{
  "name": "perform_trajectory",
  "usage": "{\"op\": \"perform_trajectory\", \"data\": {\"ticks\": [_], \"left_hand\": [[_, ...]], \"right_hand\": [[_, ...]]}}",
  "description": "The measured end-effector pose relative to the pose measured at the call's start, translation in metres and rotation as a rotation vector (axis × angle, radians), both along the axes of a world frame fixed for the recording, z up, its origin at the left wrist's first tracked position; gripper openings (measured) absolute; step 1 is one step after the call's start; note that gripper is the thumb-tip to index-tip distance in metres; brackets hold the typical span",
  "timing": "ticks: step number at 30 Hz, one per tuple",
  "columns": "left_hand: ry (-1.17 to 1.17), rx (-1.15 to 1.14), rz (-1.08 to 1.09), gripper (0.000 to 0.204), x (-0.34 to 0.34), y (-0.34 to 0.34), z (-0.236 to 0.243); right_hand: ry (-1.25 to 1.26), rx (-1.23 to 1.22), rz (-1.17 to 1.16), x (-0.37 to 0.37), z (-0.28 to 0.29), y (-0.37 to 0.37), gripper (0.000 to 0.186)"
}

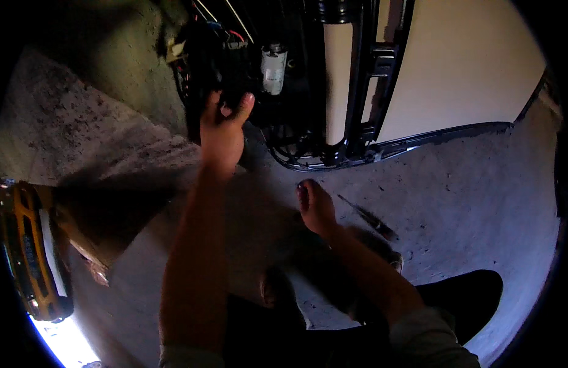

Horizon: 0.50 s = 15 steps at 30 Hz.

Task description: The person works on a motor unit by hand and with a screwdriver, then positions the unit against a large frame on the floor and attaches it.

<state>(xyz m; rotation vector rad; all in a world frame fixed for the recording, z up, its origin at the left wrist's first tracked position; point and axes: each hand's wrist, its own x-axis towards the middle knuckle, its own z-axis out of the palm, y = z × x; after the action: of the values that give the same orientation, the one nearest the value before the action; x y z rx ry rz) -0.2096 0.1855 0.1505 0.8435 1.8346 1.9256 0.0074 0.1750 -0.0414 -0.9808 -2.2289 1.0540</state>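
Note:
My left hand (225, 132) reaches into a dark housing full of wires and parts (217, 64), thumb raised and fingers bent at a black part I cannot make out, just left of a pale cylinder (273, 67). My right hand (314, 205) is lower, over the grey floor, with fingers curled; whether something small is in it is unclear. A screwdriver (367, 218) lies on the floor to its right. The black frame (382, 73) of the appliance, with cream panels (449, 67), stands above my right hand.
A rough concrete slab (81, 122) fills the upper left. A yellow and black object (32, 251) and brown cardboard (96, 264) lie at the left. My dark-clothed legs (468, 294) rest at the bottom on the grey floor (492, 196).

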Motion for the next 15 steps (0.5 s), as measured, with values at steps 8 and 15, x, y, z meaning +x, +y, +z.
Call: {"op": "perform_trajectory", "data": {"ticks": [8, 15], "left_hand": [[-0.239, -0.591, 0.101, 0.039, 0.023, -0.002, 0.067], [-0.819, -0.176, -0.171, 0.022, 0.012, -0.006, 0.029]], "right_hand": [[0.591, -0.142, -0.289, -0.046, 0.172, 0.016, 0.012], [0.861, 0.017, -0.196, -0.09, 0.182, 0.04, 0.017]]}}
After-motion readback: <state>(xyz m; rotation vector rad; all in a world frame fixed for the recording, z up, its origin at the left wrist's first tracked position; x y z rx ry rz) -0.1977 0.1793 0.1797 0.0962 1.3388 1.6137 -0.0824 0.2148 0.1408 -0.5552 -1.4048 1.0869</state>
